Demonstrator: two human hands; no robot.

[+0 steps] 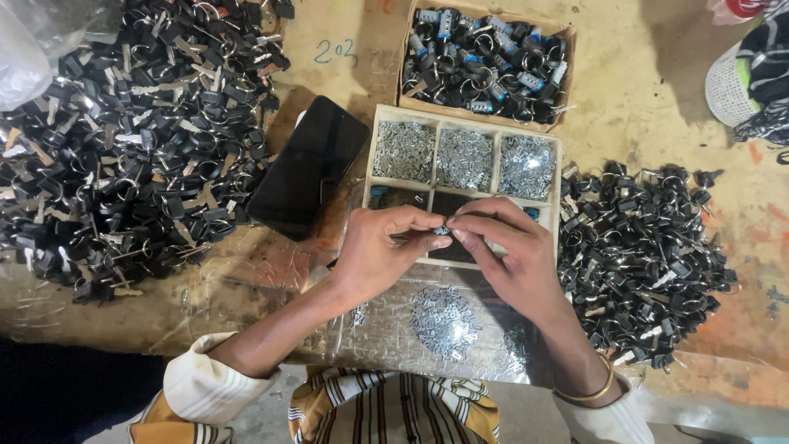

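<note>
My left hand and my right hand meet over the front row of a divided wooden tray. Their fingertips pinch one small metal lock part between them. The tray's back three compartments hold tiny silvery metal pieces. Its front compartments are mostly hidden by my hands. A loose heap of the same silvery pieces lies on clear plastic just in front of me.
A big pile of black-headed keys on rings fills the left. A smaller pile lies at the right. A cardboard box of lock cylinders sits behind the tray. A black phone lies left of the tray.
</note>
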